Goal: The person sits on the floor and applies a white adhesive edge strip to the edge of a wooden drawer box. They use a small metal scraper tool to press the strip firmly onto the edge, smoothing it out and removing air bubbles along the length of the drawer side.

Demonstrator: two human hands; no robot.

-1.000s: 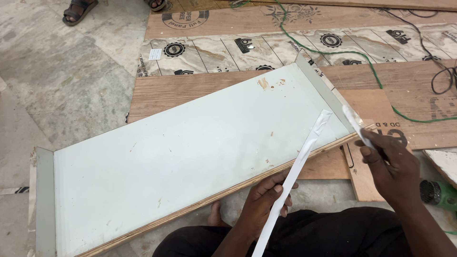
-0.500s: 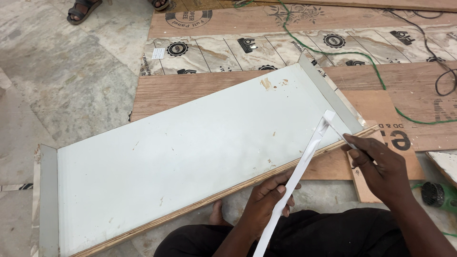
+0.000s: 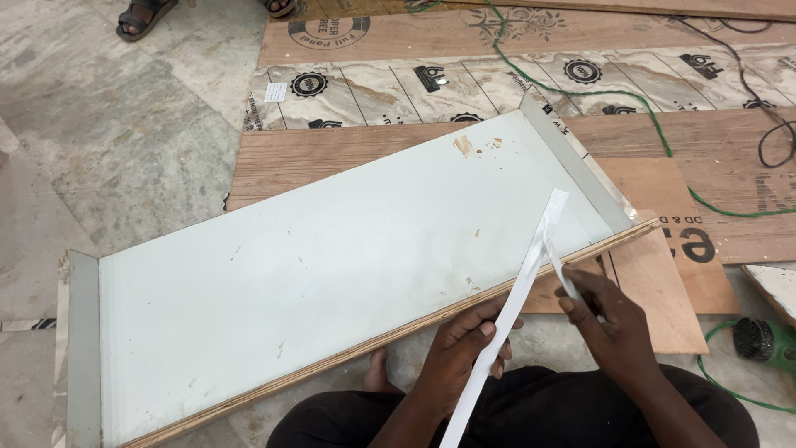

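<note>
A long white laminated plywood board [image 3: 332,282] lies tilted across the floor in front of me, its raw ply edge toward my knees. My left hand [image 3: 460,353] is closed around a long white strip of edge banding [image 3: 514,303] that slants up over the board's near edge. My right hand [image 3: 609,323] pinches a thin backing film [image 3: 564,278] that branches off the strip near its upper end. Both hands hover just in front of the board's near right edge.
Plywood sheets [image 3: 497,33] and patterned laminate sheets [image 3: 464,87] lie beyond the board. A green cable [image 3: 655,124] and a black cable [image 3: 767,124] run across them. A green power tool [image 3: 767,340] sits at right. Another person's sandalled foot [image 3: 145,17] shows at top left.
My right hand has drawn back toward me from the board's right corner, pulling the thin film further away from the strip. The strip's top end has dropped lower over the board.
</note>
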